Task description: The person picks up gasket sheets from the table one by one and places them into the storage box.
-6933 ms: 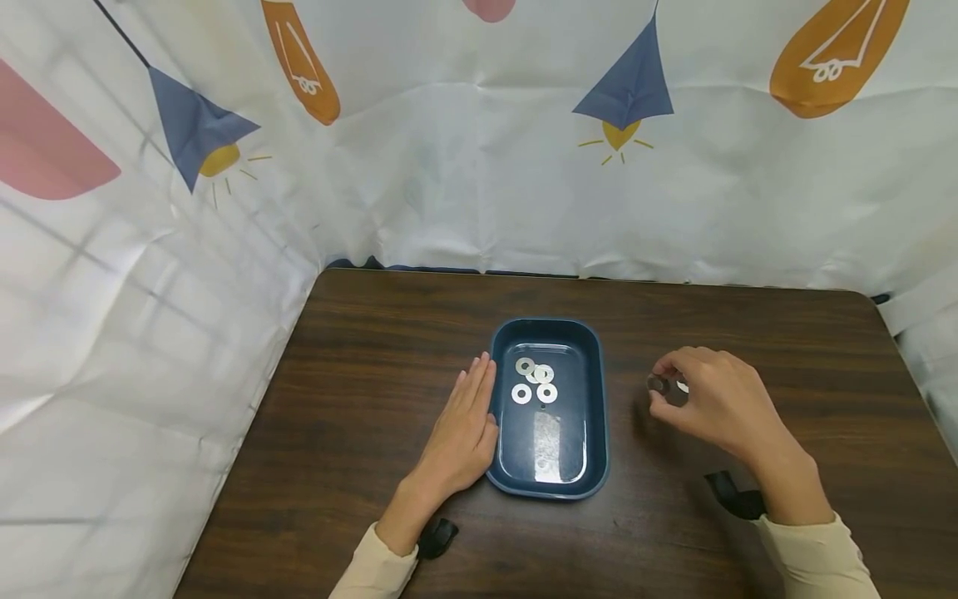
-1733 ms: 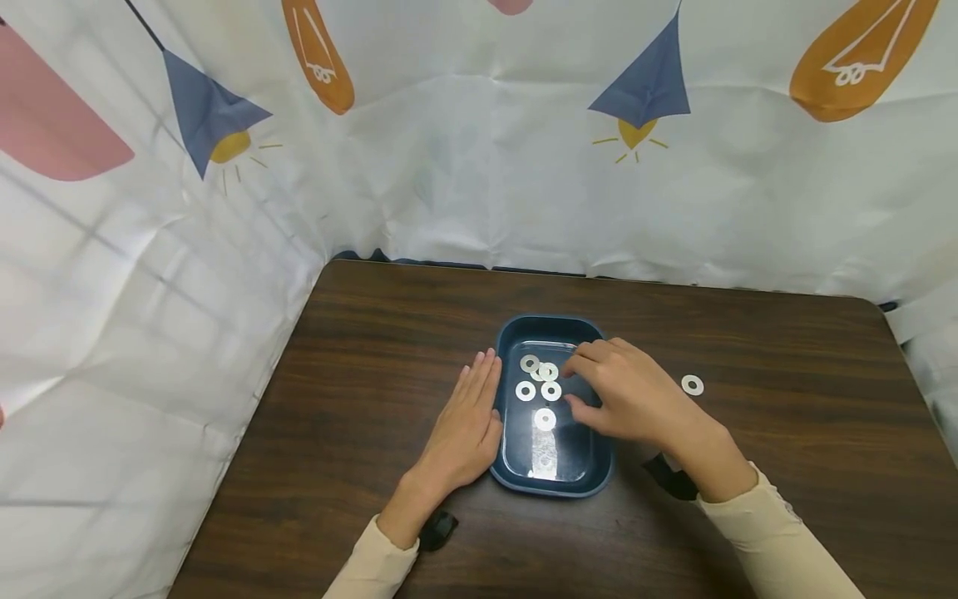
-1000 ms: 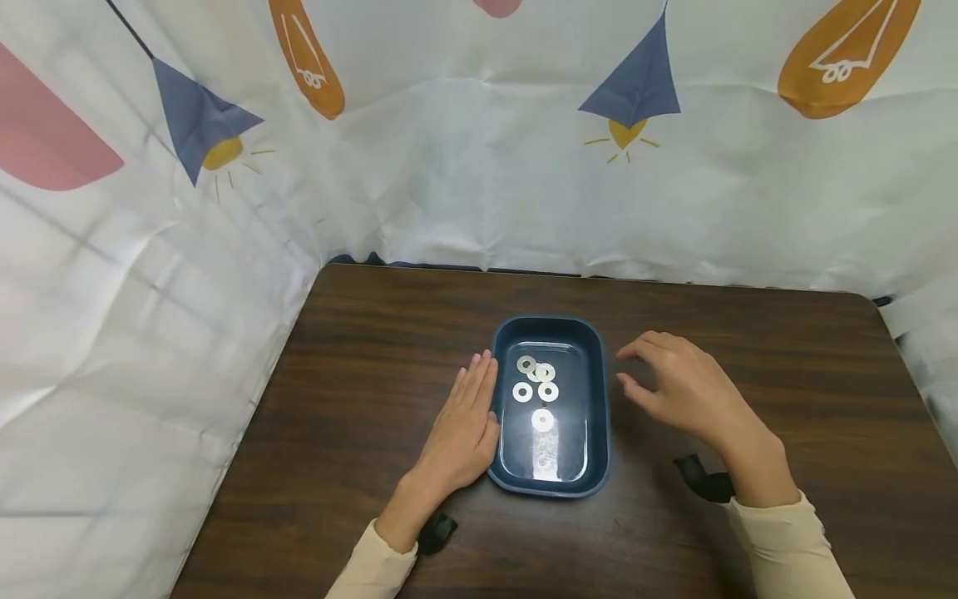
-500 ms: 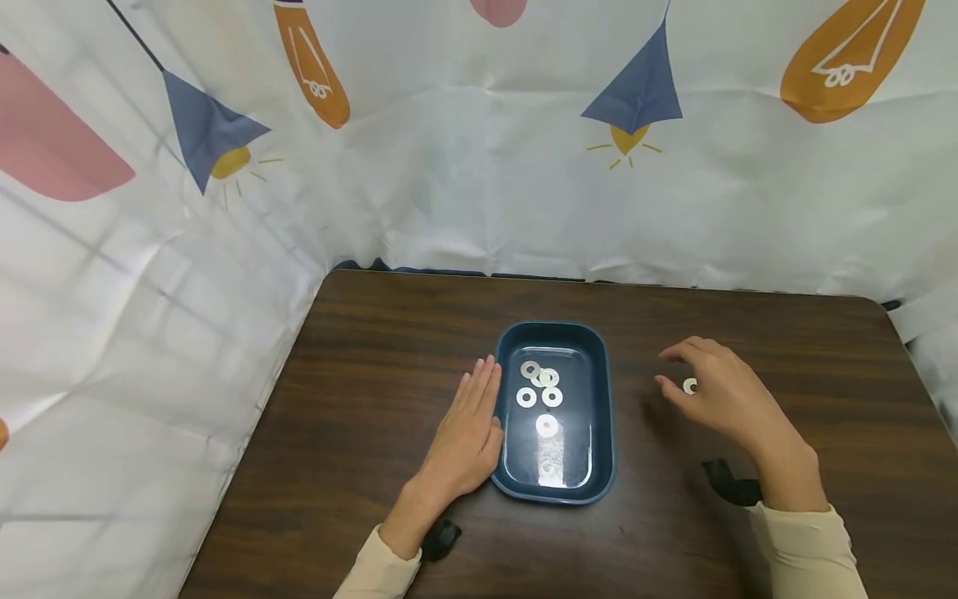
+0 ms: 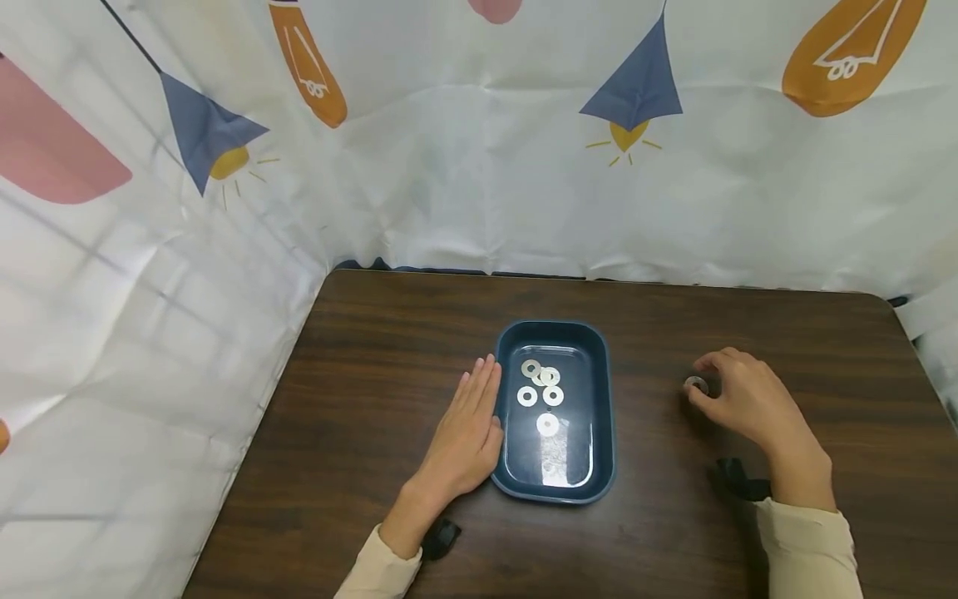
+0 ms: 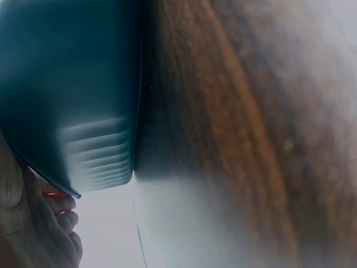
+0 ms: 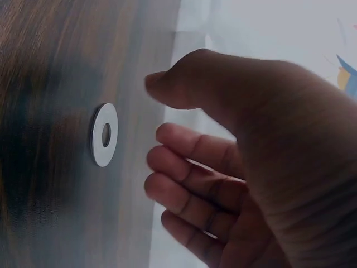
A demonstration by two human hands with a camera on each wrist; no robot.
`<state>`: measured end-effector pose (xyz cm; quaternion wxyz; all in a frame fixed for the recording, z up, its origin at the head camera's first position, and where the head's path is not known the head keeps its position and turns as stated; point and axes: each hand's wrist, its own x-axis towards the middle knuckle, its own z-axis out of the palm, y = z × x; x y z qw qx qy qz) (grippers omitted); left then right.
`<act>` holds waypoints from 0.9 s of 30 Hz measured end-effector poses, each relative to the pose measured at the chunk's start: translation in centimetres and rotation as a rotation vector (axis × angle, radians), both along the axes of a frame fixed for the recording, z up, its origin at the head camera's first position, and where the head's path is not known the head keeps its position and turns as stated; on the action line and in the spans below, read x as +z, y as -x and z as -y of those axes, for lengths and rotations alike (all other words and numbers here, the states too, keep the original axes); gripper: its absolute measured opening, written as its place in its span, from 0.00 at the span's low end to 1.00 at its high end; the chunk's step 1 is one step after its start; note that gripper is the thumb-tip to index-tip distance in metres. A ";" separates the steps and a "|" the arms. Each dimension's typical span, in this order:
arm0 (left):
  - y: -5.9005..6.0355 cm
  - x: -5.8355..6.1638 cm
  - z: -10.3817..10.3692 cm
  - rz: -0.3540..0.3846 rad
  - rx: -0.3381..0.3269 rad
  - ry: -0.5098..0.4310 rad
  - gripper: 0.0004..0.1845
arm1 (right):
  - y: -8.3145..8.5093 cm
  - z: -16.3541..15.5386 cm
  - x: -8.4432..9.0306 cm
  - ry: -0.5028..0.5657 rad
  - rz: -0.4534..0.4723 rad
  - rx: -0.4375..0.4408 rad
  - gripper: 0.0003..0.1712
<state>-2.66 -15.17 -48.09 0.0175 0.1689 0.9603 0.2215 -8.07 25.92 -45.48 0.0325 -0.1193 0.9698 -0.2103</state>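
A dark blue tray [image 5: 555, 326] sits mid-table and holds several flat metal washers [image 5: 547, 424]. My left hand [image 5: 470, 420] lies flat on the table, fingers straight against the tray's left wall [image 6: 67, 84]. To the right of the tray one loose washer [image 5: 696, 384] lies flat on the wood. My right hand [image 5: 707, 391] hovers at it. In the right wrist view the thumb arches over the washer [image 7: 104, 134] and the curled fingers [image 7: 189, 148] stand just beside it, with a small gap between them.
The dark wooden table [image 5: 374, 358] is walled at the back and left by a white printed cloth [image 5: 479, 166]. Black camera straps sit at both wrists [image 5: 737, 481]. The table's right edge [image 5: 909, 358] is close to my right hand.
My right hand left the tray, where one more washer now lies, and moved right to the loose washer on the table. Its fingers have curled in around it. The left hand stayed put.
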 end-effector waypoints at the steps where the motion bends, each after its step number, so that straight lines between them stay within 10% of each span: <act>1: 0.0 0.0 -0.1 0.000 -0.001 0.000 0.41 | 0.1 -0.1 0.0 -0.008 0.013 -0.002 0.23; 27: 0.1 0.0 -0.2 -0.003 -0.011 -0.015 0.41 | -0.1 -0.5 -1.2 -0.078 0.084 -0.026 0.18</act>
